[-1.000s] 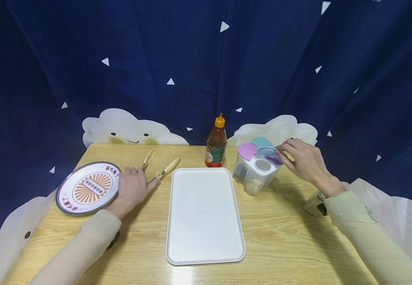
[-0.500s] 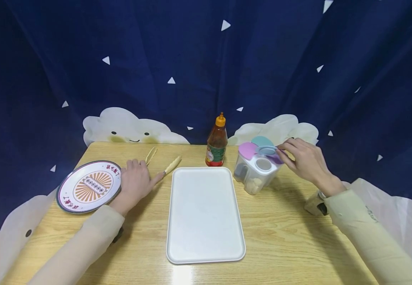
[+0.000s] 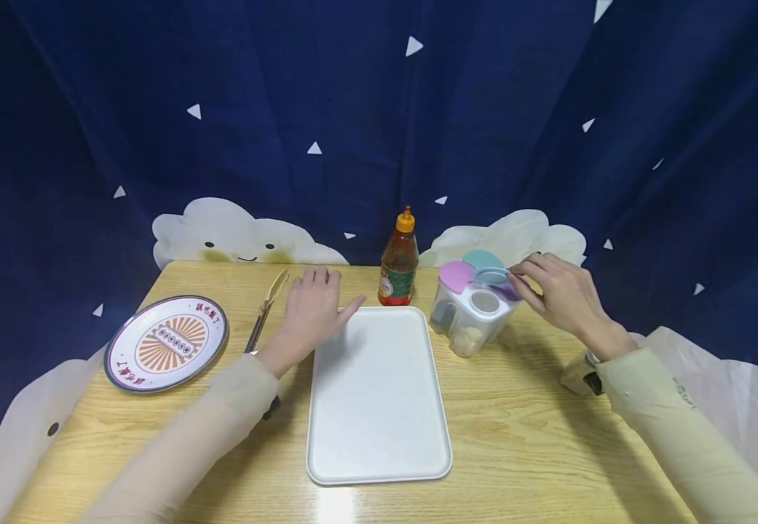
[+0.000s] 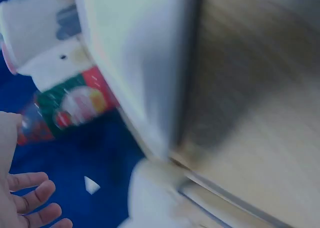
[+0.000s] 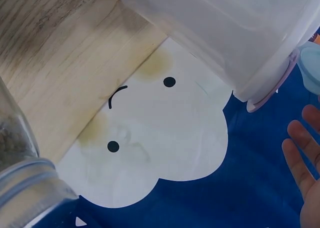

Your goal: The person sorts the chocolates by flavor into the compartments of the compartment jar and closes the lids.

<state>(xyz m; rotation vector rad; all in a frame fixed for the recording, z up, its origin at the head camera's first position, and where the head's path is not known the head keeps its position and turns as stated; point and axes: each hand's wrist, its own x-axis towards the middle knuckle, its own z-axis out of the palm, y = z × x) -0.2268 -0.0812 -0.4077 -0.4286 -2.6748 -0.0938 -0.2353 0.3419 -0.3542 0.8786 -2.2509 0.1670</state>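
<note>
My left hand (image 3: 313, 309) is over the tray's far left corner, its fingers spread and holding nothing. Partly covered by it are metal tongs (image 3: 262, 320) with yellowish tips, lying on the table. A white rectangular tray (image 3: 379, 407) lies in the middle. My right hand (image 3: 558, 295) pinches the raised light-blue lid (image 3: 491, 276) of a clear container (image 3: 470, 320) with several coloured lids. Under that lid is a round opening, and pale contents show through the wall. In the right wrist view, the other fingers (image 5: 301, 138) hang apart from the container.
A sauce bottle (image 3: 398, 269) with an orange cap stands behind the tray. On the left lies a patterned plate (image 3: 167, 342). A jar (image 5: 25, 188), partly hidden by the right forearm in the head view, stands at the right. A dark blue curtain (image 3: 365, 109) closes off the back.
My left hand has let go of the tongs and moved right, from beside the plate to the tray's corner. The right hand keeps the lid raised in the same place.
</note>
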